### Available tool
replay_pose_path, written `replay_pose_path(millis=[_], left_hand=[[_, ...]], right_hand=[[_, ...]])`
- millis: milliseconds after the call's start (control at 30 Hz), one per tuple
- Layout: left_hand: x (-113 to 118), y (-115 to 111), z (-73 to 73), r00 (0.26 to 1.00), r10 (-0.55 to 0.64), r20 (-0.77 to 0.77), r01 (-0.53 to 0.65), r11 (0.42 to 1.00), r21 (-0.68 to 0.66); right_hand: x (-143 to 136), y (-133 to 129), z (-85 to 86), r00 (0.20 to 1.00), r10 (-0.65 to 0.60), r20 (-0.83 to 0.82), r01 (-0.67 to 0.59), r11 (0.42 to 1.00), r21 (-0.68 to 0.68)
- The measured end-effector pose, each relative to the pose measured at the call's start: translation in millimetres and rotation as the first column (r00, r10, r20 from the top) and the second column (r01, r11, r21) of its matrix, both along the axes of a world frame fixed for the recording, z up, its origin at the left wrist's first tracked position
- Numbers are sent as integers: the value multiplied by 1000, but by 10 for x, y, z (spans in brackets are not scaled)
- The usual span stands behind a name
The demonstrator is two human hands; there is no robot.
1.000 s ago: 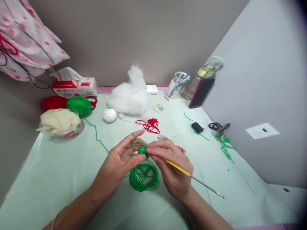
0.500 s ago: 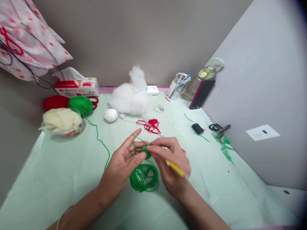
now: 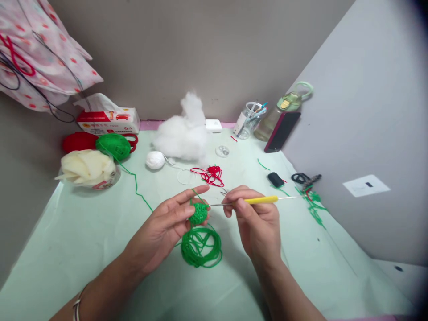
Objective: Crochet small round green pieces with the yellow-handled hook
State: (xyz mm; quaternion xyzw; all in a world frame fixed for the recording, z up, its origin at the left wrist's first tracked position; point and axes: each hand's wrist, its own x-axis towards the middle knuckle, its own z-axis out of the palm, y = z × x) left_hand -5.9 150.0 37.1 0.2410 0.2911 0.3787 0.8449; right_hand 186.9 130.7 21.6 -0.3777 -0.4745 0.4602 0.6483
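A: Start at the far left. What's there?

B: A pink spotted cloth (image 3: pixel 36 53) hangs in the corner, and below it a red and white tissue box (image 3: pixel 109 121) stands against the wall. In front lie a red yarn ball (image 3: pixel 77 141), a green yarn ball (image 3: pixel 113 146) and a bowl of cream fibre (image 3: pixel 87 167), all on the pale green table cover (image 3: pixel 83 240).

A: And the hands?

B: The left hand (image 3: pixel 163 229) pinches a small green crochet piece (image 3: pixel 198 213) between thumb and fingers, with a green strand looped over the forefinger. Just below it a loose coil of green yarn (image 3: pixel 201 247) lies on the cover.

A: The right one?

B: The right hand (image 3: pixel 259 225) is closed around the yellow handle of a crochet hook (image 3: pixel 254 201); the metal tip points left and meets the crochet piece.

A: Further back and right?

B: White stuffing (image 3: pixel 182 133) with a small white ball (image 3: pixel 155 160) beside it, a red yarn tangle (image 3: pixel 210 174), then a glass jar of pens (image 3: pixel 248 119), a green-lidded bottle (image 3: pixel 284 109) and a dark phone (image 3: pixel 281 131) leaning at the wall. Near the right edge, black-handled scissors (image 3: pixel 304 179) over green yarn scraps (image 3: pixel 312 200)
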Motion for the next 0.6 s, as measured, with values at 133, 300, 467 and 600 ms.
replay_pose_path(millis=[133,300,467,600], left_hand=[[34,-45,-35,997,32,-64,-29,998,50],[85,-101,-93,991,38,-130,-22,992,127],[99,-102,-74,982,89,-164,-69,990,125],[150,-140,-35,970,159,-181,-151,987,58]], right_hand=[[-67,-16,-14,998,57,-31,-59,997,-58],[-148,-39,-17,989,3,146,-4,1000,11],[-153,-48,-11,972,-34,231,19,997,68],[-191,-130,-55,722,-319,614,34,903,428]])
